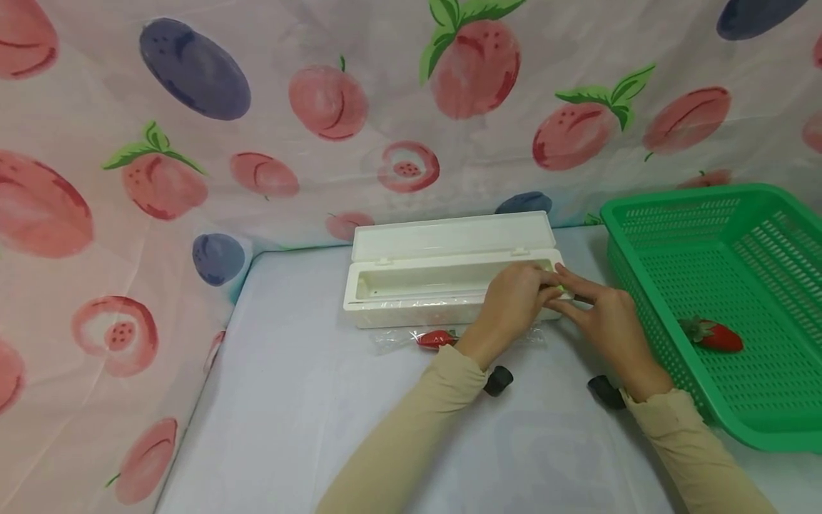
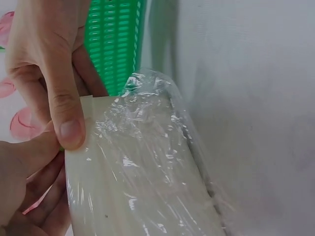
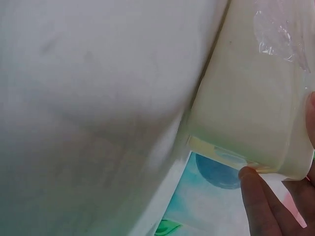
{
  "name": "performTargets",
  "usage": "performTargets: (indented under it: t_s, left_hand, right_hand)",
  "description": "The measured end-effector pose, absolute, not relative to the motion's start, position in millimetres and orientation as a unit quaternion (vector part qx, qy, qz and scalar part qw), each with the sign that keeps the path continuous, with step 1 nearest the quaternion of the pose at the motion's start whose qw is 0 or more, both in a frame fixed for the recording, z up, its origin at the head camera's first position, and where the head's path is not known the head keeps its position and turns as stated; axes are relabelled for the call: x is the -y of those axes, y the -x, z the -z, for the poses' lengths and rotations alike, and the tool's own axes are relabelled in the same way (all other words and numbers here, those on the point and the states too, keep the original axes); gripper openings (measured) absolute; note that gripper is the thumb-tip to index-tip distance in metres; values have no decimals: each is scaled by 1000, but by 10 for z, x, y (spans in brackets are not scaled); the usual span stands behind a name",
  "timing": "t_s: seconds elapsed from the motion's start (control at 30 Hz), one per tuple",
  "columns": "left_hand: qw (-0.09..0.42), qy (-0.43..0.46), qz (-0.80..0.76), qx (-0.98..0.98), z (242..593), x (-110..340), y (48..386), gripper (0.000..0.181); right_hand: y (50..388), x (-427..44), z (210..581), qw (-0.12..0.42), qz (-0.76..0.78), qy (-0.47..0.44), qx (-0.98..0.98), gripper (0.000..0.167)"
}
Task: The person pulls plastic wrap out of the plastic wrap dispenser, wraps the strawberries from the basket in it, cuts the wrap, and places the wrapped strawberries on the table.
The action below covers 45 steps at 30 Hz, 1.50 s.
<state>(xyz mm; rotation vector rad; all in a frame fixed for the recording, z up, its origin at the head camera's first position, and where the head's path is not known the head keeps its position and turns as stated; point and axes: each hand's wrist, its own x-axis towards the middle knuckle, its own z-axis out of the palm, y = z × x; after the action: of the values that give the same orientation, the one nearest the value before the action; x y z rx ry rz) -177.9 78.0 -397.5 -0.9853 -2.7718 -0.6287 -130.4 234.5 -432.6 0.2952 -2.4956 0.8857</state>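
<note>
A white cling film dispenser box stands on the table with its lid raised. Clear film drapes over its front. My left hand reaches over the box's right part, its fingertips pinching near a small green piece, mostly hidden by fingers. At the right end, my right hand grips the box, thumb at the front and fingers behind; the right wrist view shows a fingertip against the end. In front, a red strawberry-like fruit lies at the film, partly covered by my left forearm.
A green plastic basket stands on the right, holding a red strawberry with leaves. A fruit-print cloth hangs behind the white table. Black wrist pieces show beneath both wrists.
</note>
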Motion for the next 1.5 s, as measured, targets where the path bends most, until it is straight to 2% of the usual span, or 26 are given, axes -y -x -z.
performTargets:
  t_s: [0.37, 0.9, 1.1, 1.3, 1.5]
  left_hand:
    - [73, 303, 160, 937, 3925, -699, 1744, 19]
    - [105, 327, 89, 935, 3921, -585, 1732, 18]
    - [146, 323, 70, 933, 3951, -386, 1698, 15]
    - [165, 334, 87, 924, 3979, -198, 1695, 16]
    - [188, 301, 162, 921, 4024, 403, 1718, 11]
  right_hand:
    - [1291, -2342, 4310, 255, -285, -105, 918, 42]
    - [1312, -2337, 4325, 275, -269, -123, 915, 36]
    - [1312, -2333, 4332, 269, -262, -127, 918, 41]
    - [1311, -2326, 4324, 270, -261, -129, 918, 40]
    - [1317, -2342, 4330, 261, -284, -120, 915, 38]
